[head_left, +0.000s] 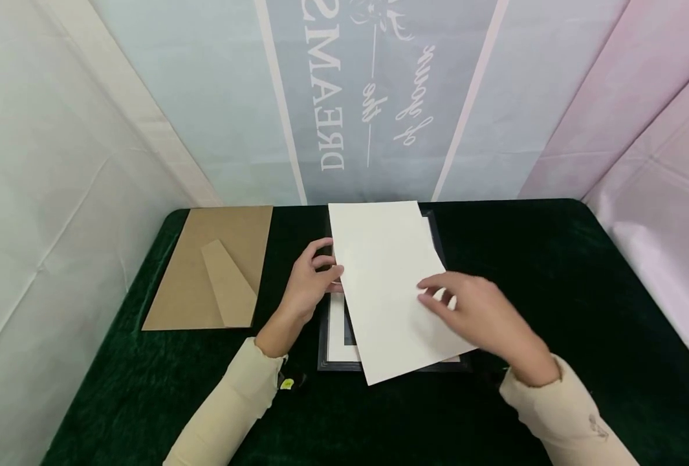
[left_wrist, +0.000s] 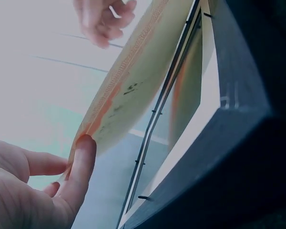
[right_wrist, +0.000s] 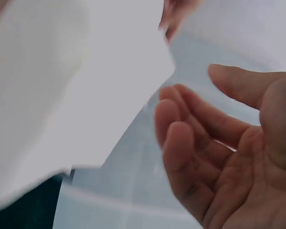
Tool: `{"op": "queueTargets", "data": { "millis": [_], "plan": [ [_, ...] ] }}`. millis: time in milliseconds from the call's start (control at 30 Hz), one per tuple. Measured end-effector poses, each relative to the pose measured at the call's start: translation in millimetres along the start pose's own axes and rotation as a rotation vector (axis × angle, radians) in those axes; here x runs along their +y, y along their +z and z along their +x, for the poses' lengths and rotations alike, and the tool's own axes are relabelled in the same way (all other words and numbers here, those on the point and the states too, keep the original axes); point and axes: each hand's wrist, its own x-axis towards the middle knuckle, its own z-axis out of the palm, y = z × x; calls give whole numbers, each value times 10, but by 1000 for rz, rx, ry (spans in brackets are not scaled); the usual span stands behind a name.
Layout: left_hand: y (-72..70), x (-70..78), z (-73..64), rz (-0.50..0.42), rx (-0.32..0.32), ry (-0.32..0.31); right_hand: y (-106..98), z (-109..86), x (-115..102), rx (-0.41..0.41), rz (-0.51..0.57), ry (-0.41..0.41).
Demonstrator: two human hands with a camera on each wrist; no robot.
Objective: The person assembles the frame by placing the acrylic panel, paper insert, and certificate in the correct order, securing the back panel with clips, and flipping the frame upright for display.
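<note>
Pinching sheet point(head_left: 391, 259) edgewise (left hand point(head_left: 311, 279))

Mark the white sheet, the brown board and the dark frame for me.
White sheet point(head_left: 386, 285), head view: middle of its upper face.
Brown board point(head_left: 188, 278), head view: left part of its face.
Dark frame point(left_wrist: 224, 133), left wrist view: border near a corner.

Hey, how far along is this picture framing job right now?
Already done, it seems: the backing board is off, lying beside the dark frame, whose back is open. In hand: the left hand pinches the white sheet, printed underneath, askew above the frame; the right hand holds nothing. Probably left: laying the sheet squarely inside, then refitting the board, since neither is in place yet.
</note>
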Motion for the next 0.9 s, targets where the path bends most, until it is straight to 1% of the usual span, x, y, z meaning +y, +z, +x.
{"op": "queueTargets", "data": {
  "millis": [167, 267, 367, 433, 500, 633, 767, 900],
  "plan": [
    [-22, 33, -21, 9, 20, 42, -149, 67, 343, 23, 11, 92],
    [-56, 57, -32, -10, 32, 60, -152, 126, 500, 24, 43, 142],
    [-90, 73, -42, -42, 40, 66, -104, 192, 611, -8, 90, 183],
    [-108, 88, -53, -58, 44, 71, -67, 225, 658, -25, 128, 198],
    [-121, 100, -59, -74, 51, 70, -39, 244, 696, -24, 170, 198],
    [-128, 116, -53, -96, 55, 52, -23, 248, 740, 23, 250, 177],
    [-128, 119, -41, -116, 52, 33, -32, 239, 748, 73, 294, 167],
    [-143, 114, -30, -119, 53, 26, -38, 238, 733, 90, 338, 180]
  ]
}}
